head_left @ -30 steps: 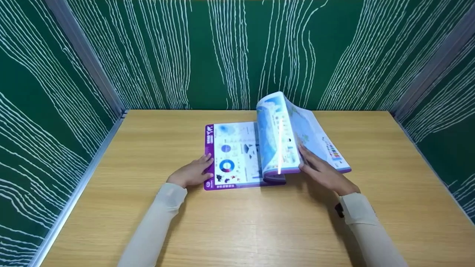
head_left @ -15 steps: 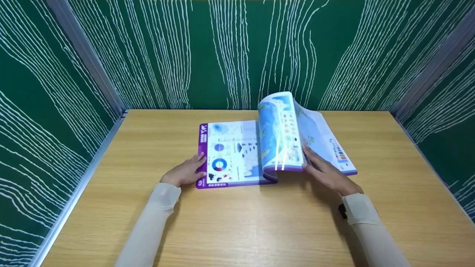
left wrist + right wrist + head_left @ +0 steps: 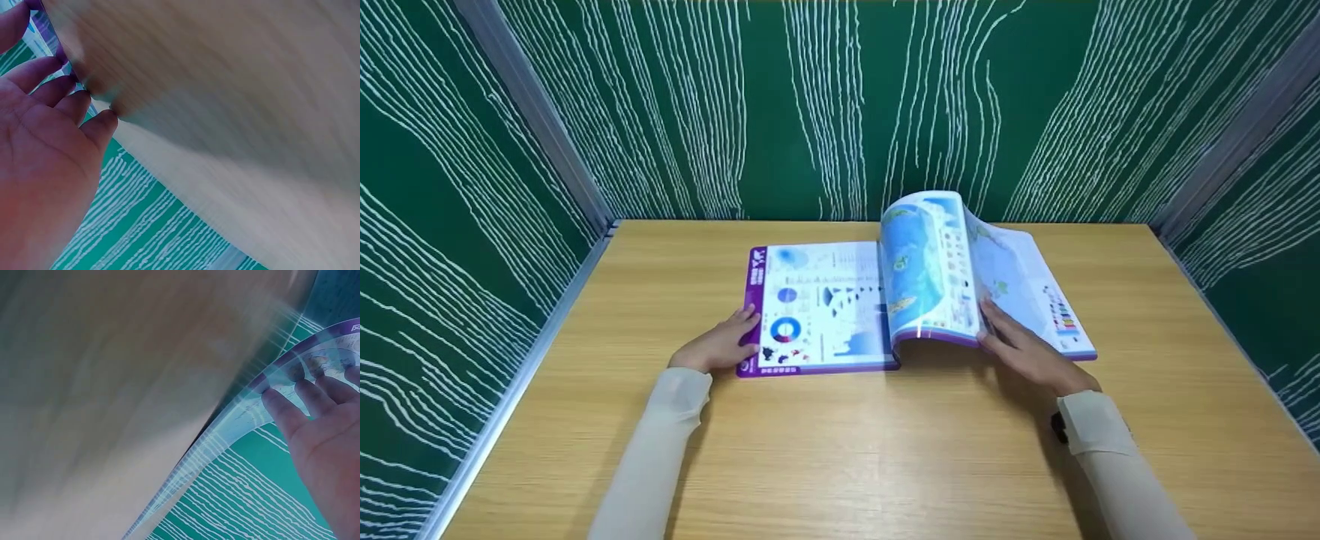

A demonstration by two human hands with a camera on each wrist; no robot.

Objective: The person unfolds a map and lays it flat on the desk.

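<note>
In the head view a large glossy book (image 3: 825, 300) with purple borders lies opened, its left side flat and printed with charts. From the middle, a bundle of bent pages (image 3: 919, 270) with a blue map arches up and over toward the right. My left hand (image 3: 716, 345) rests its fingers and thumb on the purple left edge; the left wrist view shows the fingertips (image 3: 104, 119) along that edge. At the arched bundle's free edge, my right hand (image 3: 1027, 356) holds the pages. In the right wrist view its fingertips (image 3: 301, 387) press the shiny sheet near the purple border.
Under the book is a wood-grain table (image 3: 840, 450). Behind its far edge stands a green wall (image 3: 780, 112) with wavy white lines, and a similar panel (image 3: 450, 225) rises on the left. Metal posts (image 3: 540, 112) mark the corners.
My left hand and the book's left side have slid left. My right hand has shifted slightly right with the page edge, and the arched pages have spread lower and wider.
</note>
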